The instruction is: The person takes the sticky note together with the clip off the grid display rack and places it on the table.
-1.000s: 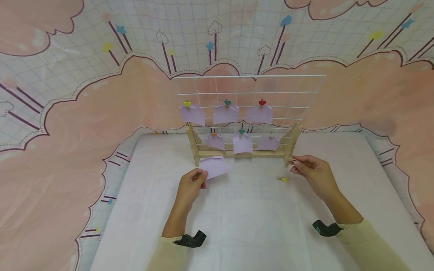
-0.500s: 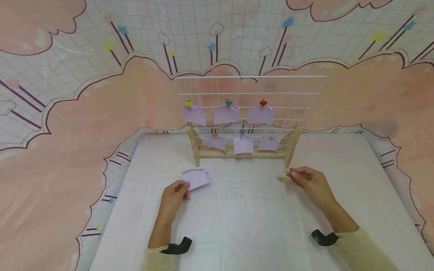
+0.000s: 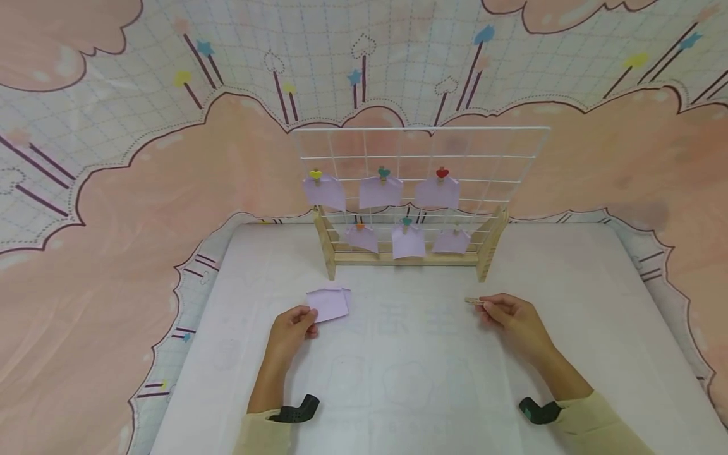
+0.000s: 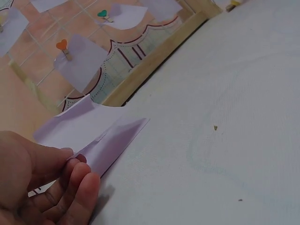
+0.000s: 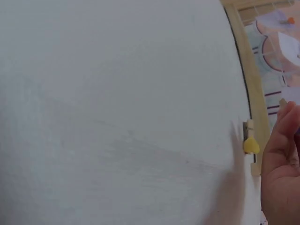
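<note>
My left hand pinches a folded lilac sheet of paper by its lower left corner between thumb and fingers. In the left wrist view the paper shows a fold with two layers spread apart. My right hand pinches a small wooden clothespin, whose tip sticks out past the fingertips in the right wrist view. Below it on the white table lies another wooden clothespin with a yellow heart. In the head view the fingers overlap that lying clothespin and hide its heart.
A white wire grid rack on wooden feet stands at the back of the table. Several lilac papers hang on it in two rows from heart clothespins, among them a red one. Patterned cloth surrounds the table.
My left hand has drawn the paper back from the rack, leftward and toward me. My right hand, still holding its clothespin, has come down and toward me over the lying yellow-heart clothespin.
</note>
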The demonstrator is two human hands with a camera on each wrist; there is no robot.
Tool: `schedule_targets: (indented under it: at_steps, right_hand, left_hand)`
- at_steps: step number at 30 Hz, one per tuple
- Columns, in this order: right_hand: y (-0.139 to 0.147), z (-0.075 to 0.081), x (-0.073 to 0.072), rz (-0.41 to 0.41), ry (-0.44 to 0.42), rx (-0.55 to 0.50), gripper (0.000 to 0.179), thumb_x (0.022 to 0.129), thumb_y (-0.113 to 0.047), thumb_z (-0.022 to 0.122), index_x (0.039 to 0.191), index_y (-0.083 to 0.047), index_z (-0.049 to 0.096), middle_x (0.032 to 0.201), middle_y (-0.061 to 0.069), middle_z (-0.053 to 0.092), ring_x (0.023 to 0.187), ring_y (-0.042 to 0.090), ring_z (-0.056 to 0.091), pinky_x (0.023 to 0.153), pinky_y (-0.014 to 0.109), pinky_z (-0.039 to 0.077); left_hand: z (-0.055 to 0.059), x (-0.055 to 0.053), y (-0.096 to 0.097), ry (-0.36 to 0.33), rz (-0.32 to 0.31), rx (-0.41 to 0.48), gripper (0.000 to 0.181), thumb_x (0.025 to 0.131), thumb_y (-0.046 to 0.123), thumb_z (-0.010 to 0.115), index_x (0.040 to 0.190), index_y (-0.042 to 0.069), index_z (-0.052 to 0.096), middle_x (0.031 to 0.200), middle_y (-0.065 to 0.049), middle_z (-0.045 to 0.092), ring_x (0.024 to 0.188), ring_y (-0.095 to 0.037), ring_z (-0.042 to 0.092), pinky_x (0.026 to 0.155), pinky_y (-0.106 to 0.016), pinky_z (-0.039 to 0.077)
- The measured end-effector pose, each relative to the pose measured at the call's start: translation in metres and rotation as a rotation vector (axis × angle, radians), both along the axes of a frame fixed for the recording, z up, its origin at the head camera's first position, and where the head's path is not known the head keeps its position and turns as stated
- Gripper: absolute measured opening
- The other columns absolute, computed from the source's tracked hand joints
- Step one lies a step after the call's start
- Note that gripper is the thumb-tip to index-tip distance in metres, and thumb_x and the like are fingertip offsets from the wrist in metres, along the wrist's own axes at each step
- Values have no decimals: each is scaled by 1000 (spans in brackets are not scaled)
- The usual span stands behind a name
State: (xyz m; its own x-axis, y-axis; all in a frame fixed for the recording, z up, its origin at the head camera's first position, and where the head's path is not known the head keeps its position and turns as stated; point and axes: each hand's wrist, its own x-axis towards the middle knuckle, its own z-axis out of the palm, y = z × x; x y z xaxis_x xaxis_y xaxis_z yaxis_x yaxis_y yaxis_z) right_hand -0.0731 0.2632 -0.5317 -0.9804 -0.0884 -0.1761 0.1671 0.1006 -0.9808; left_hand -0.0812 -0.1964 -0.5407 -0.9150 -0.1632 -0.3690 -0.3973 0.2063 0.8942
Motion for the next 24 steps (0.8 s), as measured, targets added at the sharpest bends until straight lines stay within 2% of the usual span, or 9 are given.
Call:
schedule_targets:
  at_steps: [4,10,17,24]
  right_hand:
    - [1,-3,4,-8,-20,99,39,102,-20,64,124,13,62,96,-5,75,81,5,67,76,17,58]
    - [1,-5,9,-7,-41,222,38,101,-26,66,121,6,67,89,4,69,79,9,63,73,20,55]
    - [3,-5,10,30,-42,305,35,101,-23,66,123,3,68,94,8,73,81,5,65,75,18,54]
    - [4,-6,8,57,-30,353,34,100,-22,68,123,3,68,100,14,74,84,2,66,77,15,53]
  left_hand:
    - [-2,-1,0,-11,-10,-9,26,99,11,67,117,-8,65,87,-11,66,71,-13,65,66,-23,61]
    - [-1,-2,0,-14,-43,-36,25,97,10,69,115,-8,68,84,-10,67,70,-12,65,65,-22,61]
    - [2,-3,1,-13,-69,-89,22,96,10,71,111,-7,71,81,-10,69,67,-11,66,64,-21,60]
    - [1,-4,3,-3,-66,-138,21,94,10,73,107,-6,71,79,-10,70,64,-11,67,62,-21,60]
